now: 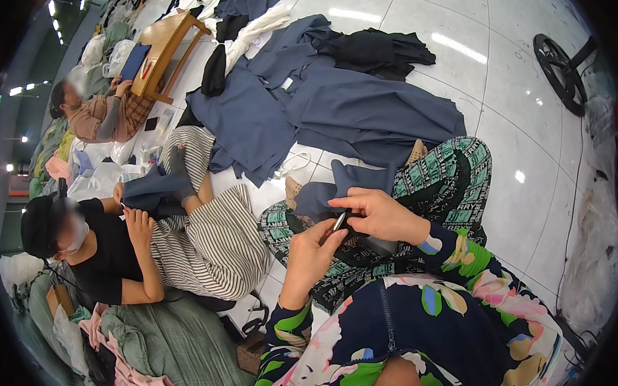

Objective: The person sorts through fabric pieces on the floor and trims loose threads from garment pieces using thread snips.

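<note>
My left hand (310, 256) is closed in a pinch on a small shiny metal tool (339, 221). The tool is slim and pointed, like thread snips, but its full shape is hidden by the fingers. Close beside it, my right hand (387, 216) is bent with the fingertips pressed on dark cloth over my lap. A blue-grey cloth piece (363, 179) spreads from under the right hand across my crossed legs. Where the two hands meet, the cloth looks black, and its exact edge cannot be made out.
A large heap of blue-grey garments (381, 107) covers the tiled floor ahead, with black cloth (379, 52) on top. One co-worker (104, 236) sits close on my left handling blue-grey cloth; another (102, 112) sits farther off at a wooden bench (168, 51). A black wheel-shaped base (559, 74) stands at right.
</note>
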Tool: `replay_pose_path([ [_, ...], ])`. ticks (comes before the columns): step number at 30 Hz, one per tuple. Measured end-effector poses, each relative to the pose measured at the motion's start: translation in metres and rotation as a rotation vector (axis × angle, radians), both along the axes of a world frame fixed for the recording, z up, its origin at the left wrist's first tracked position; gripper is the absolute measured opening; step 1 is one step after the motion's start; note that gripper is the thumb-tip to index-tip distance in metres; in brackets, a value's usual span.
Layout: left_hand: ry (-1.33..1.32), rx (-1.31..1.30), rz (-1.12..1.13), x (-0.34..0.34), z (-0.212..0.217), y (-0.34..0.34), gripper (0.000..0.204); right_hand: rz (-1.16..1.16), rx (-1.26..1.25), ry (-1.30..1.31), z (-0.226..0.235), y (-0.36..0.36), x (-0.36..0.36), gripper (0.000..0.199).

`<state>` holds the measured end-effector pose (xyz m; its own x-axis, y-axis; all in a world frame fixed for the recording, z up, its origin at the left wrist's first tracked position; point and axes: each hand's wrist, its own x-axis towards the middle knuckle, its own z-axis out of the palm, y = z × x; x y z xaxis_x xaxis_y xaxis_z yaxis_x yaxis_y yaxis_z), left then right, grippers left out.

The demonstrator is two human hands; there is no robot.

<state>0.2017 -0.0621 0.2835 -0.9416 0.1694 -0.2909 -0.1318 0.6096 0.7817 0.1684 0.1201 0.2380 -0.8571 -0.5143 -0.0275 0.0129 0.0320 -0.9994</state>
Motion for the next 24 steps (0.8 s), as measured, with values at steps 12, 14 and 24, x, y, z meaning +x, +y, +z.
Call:
replay_pose_path([
  [12,0.022,-0.014,0.025,0.0018,-0.0005,-0.0004,0.026,-0.026,0.048,0.085,0.0084,-0.0014,-0.0004,0.045],
  [14,0.011,-0.031,0.019,0.001,-0.0003,-0.0003,0.026,-0.006,0.055,0.08,0.0052,-0.0019,-0.0006,0.048],
  [24,0.001,0.026,0.037,0.0033,-0.0028,-0.002,0.026,-0.024,0.041,0.07,0.0053,-0.0003,0.001,0.05],
])
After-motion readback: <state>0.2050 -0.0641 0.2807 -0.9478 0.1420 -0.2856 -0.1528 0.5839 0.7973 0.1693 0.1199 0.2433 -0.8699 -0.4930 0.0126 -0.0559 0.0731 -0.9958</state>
